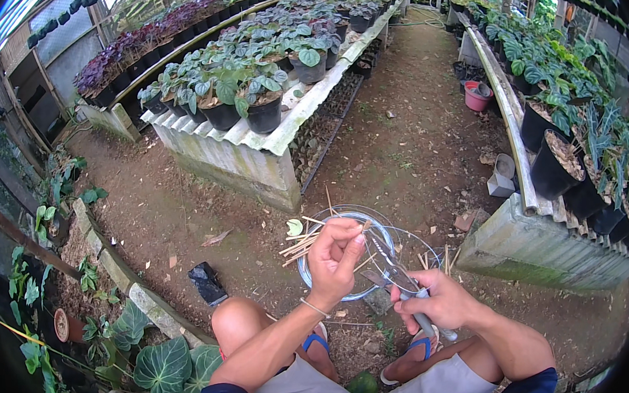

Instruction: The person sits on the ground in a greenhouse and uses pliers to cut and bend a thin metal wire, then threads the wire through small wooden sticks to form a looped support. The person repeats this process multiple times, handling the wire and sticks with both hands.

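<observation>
My left hand (336, 261) is raised in front of my knees, thumb and fingers pinched together on a thin wooden stick, whose tan tip (366, 225) pokes out above the fingers. Close beside it, my right hand (439, 299) grips pliers (423, 307) by their grey handles. The metal jaws point up toward the left hand; whether they touch the stick or any wire I cannot tell. On the ground below lies a coil of shiny wire (305, 273), partly hidden by my hands. Several thin wooden sticks (300, 248) lie across its left side.
Potted plants (263, 95) crowd a corrugated-topped bench (232, 166) ahead. Another bench (539, 250) with black pots (554, 166) runs along the right. A black plastic bundle (206, 283) lies left of my knee. Large veined leaves (163, 369) grow behind a low concrete edging (161, 313).
</observation>
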`<state>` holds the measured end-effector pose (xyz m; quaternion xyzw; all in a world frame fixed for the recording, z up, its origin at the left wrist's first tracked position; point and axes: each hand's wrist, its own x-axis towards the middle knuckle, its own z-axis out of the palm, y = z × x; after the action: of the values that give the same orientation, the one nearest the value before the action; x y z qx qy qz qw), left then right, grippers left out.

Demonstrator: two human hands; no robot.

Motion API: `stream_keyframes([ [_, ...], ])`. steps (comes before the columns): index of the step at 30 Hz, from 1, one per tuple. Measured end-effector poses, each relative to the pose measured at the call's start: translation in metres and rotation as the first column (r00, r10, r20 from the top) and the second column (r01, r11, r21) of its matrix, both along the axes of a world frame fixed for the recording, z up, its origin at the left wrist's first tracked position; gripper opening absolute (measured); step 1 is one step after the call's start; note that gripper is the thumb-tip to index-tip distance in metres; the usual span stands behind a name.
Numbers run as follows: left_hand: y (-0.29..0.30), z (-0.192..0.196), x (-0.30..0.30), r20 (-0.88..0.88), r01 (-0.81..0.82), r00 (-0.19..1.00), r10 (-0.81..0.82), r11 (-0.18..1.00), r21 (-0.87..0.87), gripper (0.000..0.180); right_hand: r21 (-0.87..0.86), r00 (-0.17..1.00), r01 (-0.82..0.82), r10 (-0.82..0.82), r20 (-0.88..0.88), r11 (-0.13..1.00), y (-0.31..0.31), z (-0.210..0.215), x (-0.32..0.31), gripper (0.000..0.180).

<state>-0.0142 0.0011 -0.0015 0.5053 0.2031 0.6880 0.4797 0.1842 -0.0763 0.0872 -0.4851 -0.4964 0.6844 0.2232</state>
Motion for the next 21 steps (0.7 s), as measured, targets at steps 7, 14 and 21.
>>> stream_keyframes([
  [7, 0.001, -0.001, -0.002, -0.085, -0.050, 0.995, 0.056, 0.996, 0.071, 0.010, -0.059, 0.998, -0.023, 0.019, -0.067, 0.998, 0.000, 0.002, 0.004, 0.008],
  [14, -0.006, 0.006, 0.002, 0.169, 0.149, 0.977, -0.129, 0.982, -0.113, 0.011, -0.006, 0.999, 0.013, -0.013, 0.038, 1.000, -0.002, -0.012, 0.002, 0.008],
  [21, -0.007, 0.010, -0.006, 0.405, 0.455, 0.852, -0.331, 0.852, -0.261, 0.012, 0.302, 0.880, -0.053, -0.099, 0.465, 0.952, 0.001, -0.001, -0.003, 0.018],
])
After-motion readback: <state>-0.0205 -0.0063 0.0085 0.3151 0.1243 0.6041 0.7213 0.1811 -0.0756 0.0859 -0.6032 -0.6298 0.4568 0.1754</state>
